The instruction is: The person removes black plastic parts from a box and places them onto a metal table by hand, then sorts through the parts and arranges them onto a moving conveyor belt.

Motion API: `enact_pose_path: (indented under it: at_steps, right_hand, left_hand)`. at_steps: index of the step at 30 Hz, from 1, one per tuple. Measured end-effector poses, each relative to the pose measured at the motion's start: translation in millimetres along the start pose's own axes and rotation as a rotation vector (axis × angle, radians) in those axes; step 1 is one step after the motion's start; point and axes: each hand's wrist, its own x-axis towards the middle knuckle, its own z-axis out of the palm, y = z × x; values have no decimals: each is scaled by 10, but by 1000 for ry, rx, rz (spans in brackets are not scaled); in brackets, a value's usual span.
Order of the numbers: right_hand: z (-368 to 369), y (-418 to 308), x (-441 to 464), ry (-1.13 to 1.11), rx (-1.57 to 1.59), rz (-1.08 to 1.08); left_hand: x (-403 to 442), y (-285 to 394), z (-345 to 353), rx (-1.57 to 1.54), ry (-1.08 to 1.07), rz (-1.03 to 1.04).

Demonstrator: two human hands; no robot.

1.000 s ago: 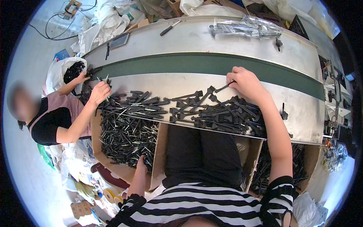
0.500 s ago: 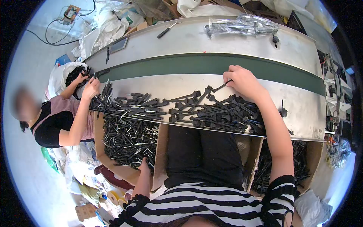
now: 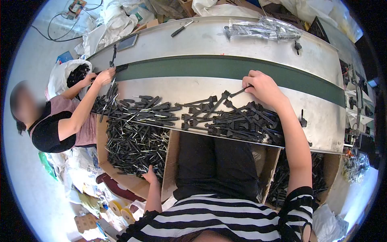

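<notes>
My right hand [image 3: 262, 86] is over the front metal strip of the bench, near the green belt. Its thumb and fingers pinch the thin handle of a small black brush [image 3: 238, 92], whose head points left. Below lies a pile of similar black brushes [image 3: 246, 121]. My left hand [image 3: 150, 175] is down in the cardboard box at my left, at the near side of a heap of small black-handled screwdrivers [image 3: 133, 149]. The thumb shows, but the other fingers are hidden, so I cannot tell whether they hold anything.
More screwdrivers [image 3: 149, 111] lie on the bench left of the brushes. A second box [image 3: 332, 173] with black parts stands at my right. Across the green belt [image 3: 181, 66] are a lone screwdriver [image 3: 183, 28] and plastic-wrapped parts [image 3: 262, 30]. A co-worker [image 3: 60, 117] handles black pieces at left.
My right hand still pinches the brush, nearly in place. My left hand has shifted slightly left in the screwdriver box. The co-worker's hand has moved right and up toward the belt with black pieces.
</notes>
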Motion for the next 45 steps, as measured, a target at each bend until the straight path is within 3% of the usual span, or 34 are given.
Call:
enact_pose_path:
  at_steps: [4,10,16,21,28,33,42,45]
  right_hand:
    - [2,-8,1,0,-4,6]
    - [-13,-16,2,-8,-5,3]
    - [-5,-14,-4,6,-1,-6]
    - [-3,-12,-7,26,-9,-22]
    - [20,11,-12,35,-8,-22]
    - [57,53,-11,51,23,-44]
    - [23,29,-13,24,27,-15]
    - [22,10,-16,38,24,-9]
  left_hand:
    - [-82,184,8,283,79,-17]
    - [-84,244,-12,318,11,16]
    - [94,218,103,519,-134,354]
    - [125,267,141,303,-298,278]
    - [-37,496,173,493,-245,210]
    - [83,241,240,664,-109,305]
    - [351,446,215,531,-34,329]
    - [394,884,187,425,-21,452]
